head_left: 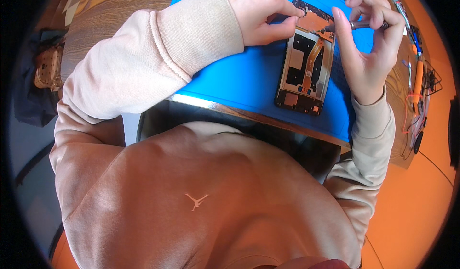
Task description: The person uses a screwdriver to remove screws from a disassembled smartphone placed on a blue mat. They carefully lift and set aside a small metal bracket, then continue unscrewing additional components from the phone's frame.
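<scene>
One opened phone (296,61) on one blue mat (230,82), your left hand (261,17) half-closed at its edge, grip unclear, your right hand (371,46) pinching one screwdriver (358,25).

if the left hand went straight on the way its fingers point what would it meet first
Probably the flat copper-coloured panel in the far end of the opened black rectangular phone; the left hand has its fingertips at the phone's left edge. Depth is unclear, so they might pass just above.
</scene>
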`<state>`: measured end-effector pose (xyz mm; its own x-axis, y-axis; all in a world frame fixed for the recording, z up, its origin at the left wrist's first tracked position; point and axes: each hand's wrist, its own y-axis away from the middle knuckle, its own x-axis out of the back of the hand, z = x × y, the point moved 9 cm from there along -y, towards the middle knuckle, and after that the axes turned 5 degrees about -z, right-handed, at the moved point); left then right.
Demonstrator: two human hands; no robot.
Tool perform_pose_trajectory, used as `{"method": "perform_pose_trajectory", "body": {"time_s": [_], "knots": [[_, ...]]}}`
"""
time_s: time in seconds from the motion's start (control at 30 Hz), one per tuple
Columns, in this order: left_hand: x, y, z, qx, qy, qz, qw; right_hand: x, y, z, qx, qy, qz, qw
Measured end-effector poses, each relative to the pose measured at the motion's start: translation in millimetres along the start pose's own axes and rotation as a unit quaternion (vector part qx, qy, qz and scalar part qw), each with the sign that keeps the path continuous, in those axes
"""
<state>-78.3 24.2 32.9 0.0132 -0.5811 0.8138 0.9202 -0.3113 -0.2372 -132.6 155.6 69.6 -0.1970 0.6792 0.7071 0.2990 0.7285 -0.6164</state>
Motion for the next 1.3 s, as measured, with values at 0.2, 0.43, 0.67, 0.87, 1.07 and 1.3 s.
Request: {"method": "perform_pose_trajectory", "body": {"time_s": [0.2,0.43,0.67,0.87,1.07,1.3], "knots": [[1,-3,8,-0.005,-0.002,0.010,1.000,-5,-3,-5,0.014,-0.068,0.003,0.998],[-1,-1,0,-0.018,-0.040,0.027,0.999,-5,-10,-6,0.036,-0.113,0.009,0.993],[-1,-1,3,-0.030,-0.017,0.031,0.999,-4,-4,0,0.057,-0.045,0.010,0.997],[7,2,6,-0.029,-0.006,0.029,0.999,-4,-7,0,0.063,-0.061,0.009,0.996],[2,1,2,-0.014,0.002,0.019,1.000,-5,-7,-8,0.060,-0.123,0.000,0.991],[2,1,0,-0.013,-0.008,0.018,1.000,-8,-4,10,0.022,-0.157,0.028,0.987]]}}
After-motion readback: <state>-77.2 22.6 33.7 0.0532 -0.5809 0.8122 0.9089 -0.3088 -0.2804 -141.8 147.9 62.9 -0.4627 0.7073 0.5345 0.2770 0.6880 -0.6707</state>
